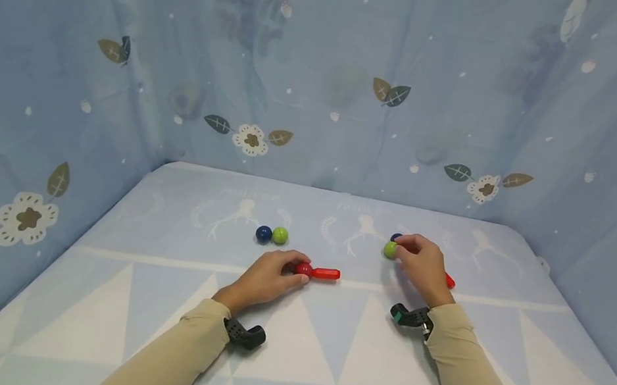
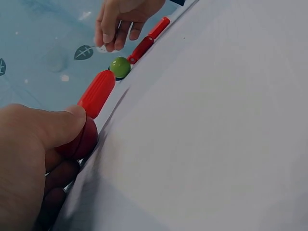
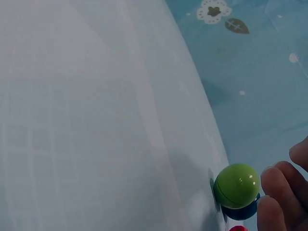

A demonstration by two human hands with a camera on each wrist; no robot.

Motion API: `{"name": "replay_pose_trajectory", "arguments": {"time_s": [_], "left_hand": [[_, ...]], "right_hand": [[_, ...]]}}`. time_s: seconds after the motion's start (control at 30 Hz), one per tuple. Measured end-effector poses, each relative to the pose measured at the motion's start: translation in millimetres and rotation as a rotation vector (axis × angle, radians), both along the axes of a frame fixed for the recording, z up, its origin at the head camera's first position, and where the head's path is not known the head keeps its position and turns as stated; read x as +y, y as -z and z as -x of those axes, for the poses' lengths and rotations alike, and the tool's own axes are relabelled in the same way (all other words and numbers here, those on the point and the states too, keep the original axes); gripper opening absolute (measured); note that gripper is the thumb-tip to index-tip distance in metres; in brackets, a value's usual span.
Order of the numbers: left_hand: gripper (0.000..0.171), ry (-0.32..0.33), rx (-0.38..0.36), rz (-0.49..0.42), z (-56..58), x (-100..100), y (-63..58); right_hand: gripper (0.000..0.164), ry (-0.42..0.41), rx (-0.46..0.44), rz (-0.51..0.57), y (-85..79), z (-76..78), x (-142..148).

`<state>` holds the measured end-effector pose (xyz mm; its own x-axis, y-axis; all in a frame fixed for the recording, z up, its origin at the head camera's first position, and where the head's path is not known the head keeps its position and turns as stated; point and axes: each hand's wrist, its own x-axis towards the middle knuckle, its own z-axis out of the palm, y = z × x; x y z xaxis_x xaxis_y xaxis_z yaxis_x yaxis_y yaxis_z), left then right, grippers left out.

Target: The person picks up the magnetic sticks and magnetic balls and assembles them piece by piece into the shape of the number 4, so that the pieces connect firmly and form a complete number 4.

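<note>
Only the left wrist view shows lines down the red toy (image 2: 97,95). The left hand (image 1: 270,274) pinches its round end; the loose right hand (image 1: 423,268) is near a green ball (image 3: 237,185).

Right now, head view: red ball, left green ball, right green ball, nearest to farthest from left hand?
1. Red ball: in the left hand.
2. Left green ball: beyond that hand.
3. Right green ball: rightward, beside the right hand.

Blue leaf-print fabric walls (image 1: 332,36)
</note>
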<state>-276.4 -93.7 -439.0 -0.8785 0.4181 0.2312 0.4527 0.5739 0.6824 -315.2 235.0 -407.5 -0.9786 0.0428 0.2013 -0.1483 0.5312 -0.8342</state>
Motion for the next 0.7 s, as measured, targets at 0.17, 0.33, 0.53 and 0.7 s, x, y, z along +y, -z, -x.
{"name": "replay_pose_trajectory", "arguments": {"time_s": [0.17,0.33,0.53,0.7], "left_hand": [[0.037,0.005,-0.003,-0.012,1.3,-1,0.1],[0.037,0.001,0.015,-0.006,1.3,-1,-1.3],[0.037,-0.010,0.010,-0.007,1.8,-1,-3.9],[0.038,-0.002,0.003,0.006,0.1,-1,-1.2]], "right_hand": [[0.024,0.017,0.062,-0.115,-0.3,5.0,2],[0.025,0.000,0.108,-0.180,0.4,9.9,5],[0.025,-0.013,0.197,-0.257,0.8,14.5,6],[0.027,-0.030,0.217,-0.301,4.6,15.5,5]]}}
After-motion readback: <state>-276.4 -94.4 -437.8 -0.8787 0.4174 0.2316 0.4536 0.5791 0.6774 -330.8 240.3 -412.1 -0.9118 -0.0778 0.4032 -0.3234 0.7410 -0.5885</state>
